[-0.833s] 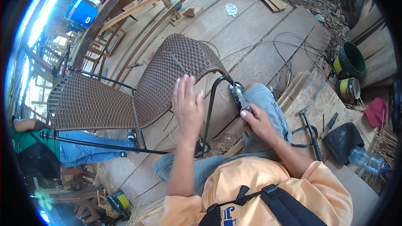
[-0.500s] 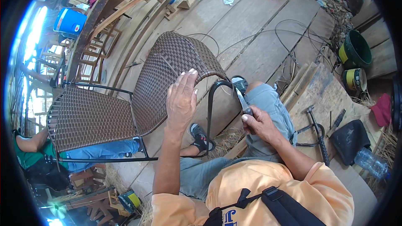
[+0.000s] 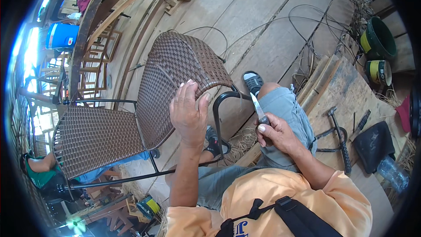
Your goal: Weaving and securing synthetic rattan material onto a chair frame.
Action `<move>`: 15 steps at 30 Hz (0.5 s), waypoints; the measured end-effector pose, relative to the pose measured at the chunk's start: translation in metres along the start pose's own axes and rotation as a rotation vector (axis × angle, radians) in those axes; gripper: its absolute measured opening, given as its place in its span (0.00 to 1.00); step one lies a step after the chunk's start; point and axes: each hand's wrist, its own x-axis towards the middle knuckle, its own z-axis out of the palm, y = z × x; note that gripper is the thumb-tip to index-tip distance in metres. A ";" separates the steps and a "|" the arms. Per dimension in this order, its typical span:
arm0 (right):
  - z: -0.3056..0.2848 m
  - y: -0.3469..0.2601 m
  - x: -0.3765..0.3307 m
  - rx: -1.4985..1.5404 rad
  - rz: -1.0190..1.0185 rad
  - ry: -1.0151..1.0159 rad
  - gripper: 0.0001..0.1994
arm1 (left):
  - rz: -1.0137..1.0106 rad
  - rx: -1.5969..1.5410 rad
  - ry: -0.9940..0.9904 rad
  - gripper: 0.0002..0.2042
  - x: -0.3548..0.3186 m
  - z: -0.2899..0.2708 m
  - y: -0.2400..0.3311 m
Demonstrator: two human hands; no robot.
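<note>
A brown woven wicker chair (image 3: 171,74) with a black metal frame leans across the middle, its two woven panels meeting at a bend. Against the edge of the nearer panel lies my left hand (image 3: 189,116), fingers stretched out and the thumb apart, holding nothing. My right hand (image 3: 278,134) is closed round the dark handle of a knife (image 3: 258,106). The blade points up and away, just right of the curved black tube (image 3: 217,109) of the chair frame and apart from the weave.
On the board at right lie a hammer (image 3: 340,136), a dark cloth bag (image 3: 372,145) and a plastic bottle (image 3: 392,173). A green bucket (image 3: 379,39) stands beyond. Loose strands (image 3: 302,17) trail over the wooden floor. Another person (image 3: 44,169) is at the far left.
The chair has shifted and tilted slightly in view. My left hand has slid a little down and left along its edge; the knife in my right hand now points more upright.
</note>
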 end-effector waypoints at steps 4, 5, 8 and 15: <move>-0.007 -0.004 -0.001 0.065 -0.037 -0.032 0.09 | 0.014 0.040 0.066 0.18 0.001 0.008 0.001; -0.008 -0.004 0.000 0.082 -0.039 -0.042 0.09 | 0.030 0.060 0.078 0.19 0.001 0.011 0.000; -0.011 -0.006 0.002 0.136 -0.025 -0.044 0.09 | 0.040 0.085 0.102 0.20 0.002 0.013 -0.004; -0.007 -0.007 0.005 0.326 -0.012 -0.005 0.10 | -0.127 -0.111 0.105 0.22 -0.003 -0.007 0.001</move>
